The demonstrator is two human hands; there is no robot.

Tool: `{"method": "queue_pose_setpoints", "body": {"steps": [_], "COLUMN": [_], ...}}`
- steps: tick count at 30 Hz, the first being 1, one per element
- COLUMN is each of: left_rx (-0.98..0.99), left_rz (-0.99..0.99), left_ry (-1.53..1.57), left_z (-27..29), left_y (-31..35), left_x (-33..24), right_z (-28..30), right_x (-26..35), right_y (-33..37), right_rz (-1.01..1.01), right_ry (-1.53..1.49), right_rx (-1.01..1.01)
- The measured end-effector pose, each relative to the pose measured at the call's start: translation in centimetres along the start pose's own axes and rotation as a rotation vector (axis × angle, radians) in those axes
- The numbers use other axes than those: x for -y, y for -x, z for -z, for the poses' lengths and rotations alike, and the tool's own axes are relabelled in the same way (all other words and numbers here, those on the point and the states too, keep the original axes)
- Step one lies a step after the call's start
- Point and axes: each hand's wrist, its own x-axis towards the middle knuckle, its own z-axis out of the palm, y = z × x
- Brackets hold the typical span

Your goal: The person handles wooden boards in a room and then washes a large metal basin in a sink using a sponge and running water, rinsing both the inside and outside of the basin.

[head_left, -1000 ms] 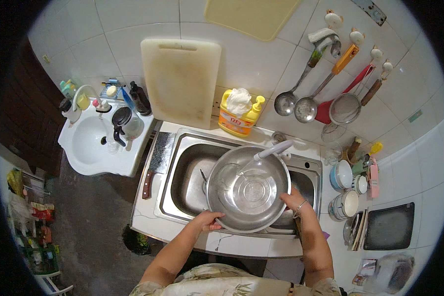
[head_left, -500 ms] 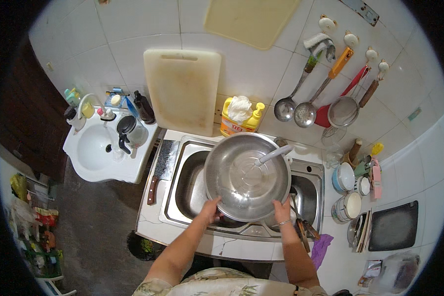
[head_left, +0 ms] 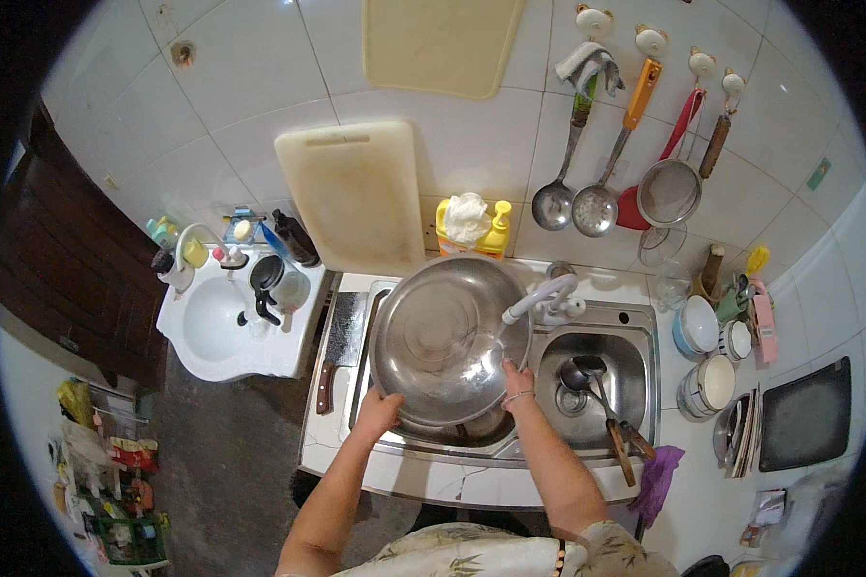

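Note:
A large, round stainless steel basin is held between my two hands over the left bowl of the double sink. My left hand grips its near left rim, fingers closed. On the near right rim my right hand is closed too, with a bracelet on the wrist. The basin is tilted, and its inside looks wet and shiny. A white faucet spout reaches over its right edge. Most of the left sink bowl is hidden under the basin. Two long-handled utensils lean in the right bowl.
A cleaver lies left of the sink. Behind stand a cutting board and a yellow pump bottle. Bowls stack at right, near a purple cloth. Ladles hang on the wall. A washbasin is at left.
Both hands have moved the basin left, mostly off the right sink bowl. The faucet body and the utensils in that bowl now show more fully. The head view has shifted.

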Motion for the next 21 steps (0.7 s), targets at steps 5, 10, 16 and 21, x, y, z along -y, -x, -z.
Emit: {"method": "queue_pose_setpoints", "body": {"steps": [5, 10, 16, 21], "left_rx": [-0.36, 0.0, -0.119, -0.051], "left_rz": [-0.571, 0.013, -0.159, 0.062], "left_ry": [0.275, 0.313, 0.104, 0.394], "left_z": [-3.1, -3.1, 0.1, -6.5], "left_y": [-4.3, -0.8, -1.4, 2.9], "left_x": [7.8, 3.4, 1.5, 1.9], "right_z": [-1.7, -3.2, -1.0, -2.1], "right_x": [-6.7, -3.6, 1.2, -3.3], "right_y": [-0.3, 1.5, -0.6, 3.8], "right_rz": [-0.011, -0.147, 0.172, -0.079], "right_ry": [-0.153, -0.149, 0.322, 0.128], "right_rx": [0.208, 0.149, 0.118, 0.129]}}
